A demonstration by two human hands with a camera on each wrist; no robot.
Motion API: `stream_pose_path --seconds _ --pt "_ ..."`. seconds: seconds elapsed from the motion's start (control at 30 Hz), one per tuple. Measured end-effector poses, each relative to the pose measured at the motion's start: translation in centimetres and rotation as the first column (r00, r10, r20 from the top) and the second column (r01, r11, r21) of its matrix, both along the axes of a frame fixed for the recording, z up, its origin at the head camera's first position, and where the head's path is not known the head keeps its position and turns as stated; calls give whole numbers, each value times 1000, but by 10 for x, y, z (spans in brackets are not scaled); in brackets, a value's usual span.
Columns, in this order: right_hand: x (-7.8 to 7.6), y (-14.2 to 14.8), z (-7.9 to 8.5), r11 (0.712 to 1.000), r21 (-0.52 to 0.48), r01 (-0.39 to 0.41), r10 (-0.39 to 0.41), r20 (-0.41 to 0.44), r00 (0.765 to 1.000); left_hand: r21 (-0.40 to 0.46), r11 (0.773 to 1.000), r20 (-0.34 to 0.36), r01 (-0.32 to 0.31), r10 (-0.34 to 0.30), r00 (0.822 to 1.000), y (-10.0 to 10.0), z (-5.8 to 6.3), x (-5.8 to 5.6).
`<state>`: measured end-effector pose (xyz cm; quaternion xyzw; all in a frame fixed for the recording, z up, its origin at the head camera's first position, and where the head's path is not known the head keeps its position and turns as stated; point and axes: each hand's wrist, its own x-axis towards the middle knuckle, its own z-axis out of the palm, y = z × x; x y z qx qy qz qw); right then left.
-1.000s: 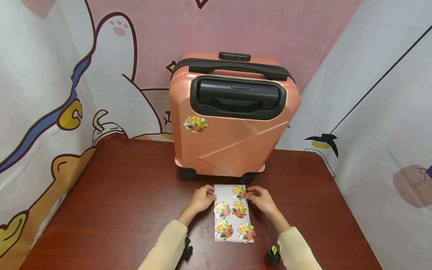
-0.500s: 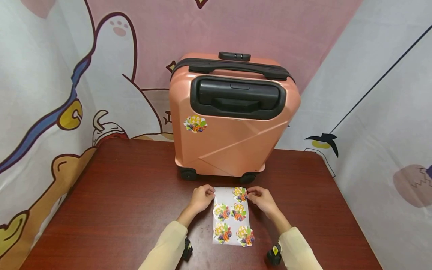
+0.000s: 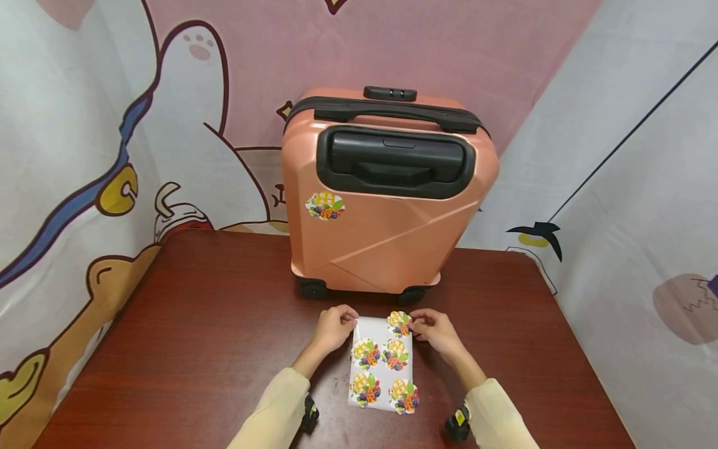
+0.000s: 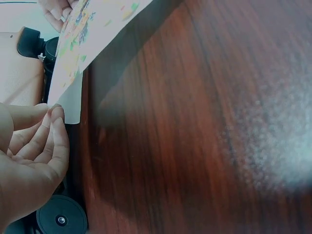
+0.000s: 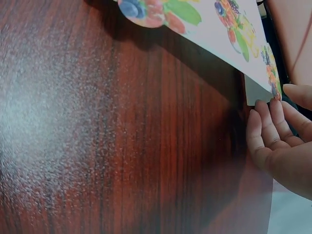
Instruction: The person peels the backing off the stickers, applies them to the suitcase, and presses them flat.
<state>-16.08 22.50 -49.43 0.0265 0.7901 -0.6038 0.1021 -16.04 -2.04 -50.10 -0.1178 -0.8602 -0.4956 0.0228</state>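
While in both hands (image 3: 333, 327) (image 3: 437, 330), sticker sheet (image 3: 382, 375) now farther from suitcase (image 3: 381, 240).

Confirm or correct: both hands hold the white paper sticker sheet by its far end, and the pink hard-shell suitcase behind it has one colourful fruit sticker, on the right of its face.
Wrong side: the head view shows the colourful fruit sticker on the left of the pink hard-shell suitcase. The left hand and right hand do hold the white paper sticker sheet so.
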Motion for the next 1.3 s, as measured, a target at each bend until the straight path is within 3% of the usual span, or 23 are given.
stream_pose_path --seconds 0.5,0.87,1.17,1.3 --pt "0 -4 6 997 -80 10 -13 -32 999 63 998 -11 -2 3 1000 -3 8 -1" --pt "0 -6 11 999 -25 22 -24 -95 995 116 993 22 10 -13 1000 -1 12 0" --pt "1 -8 14 999 13 41 -39 -112 993 100 995 -75 -10 18 997 0 10 -1" --pt "1 -8 17 999 25 47 -44 -112 993 98 995 -77 -19 27 997 0 11 -2"
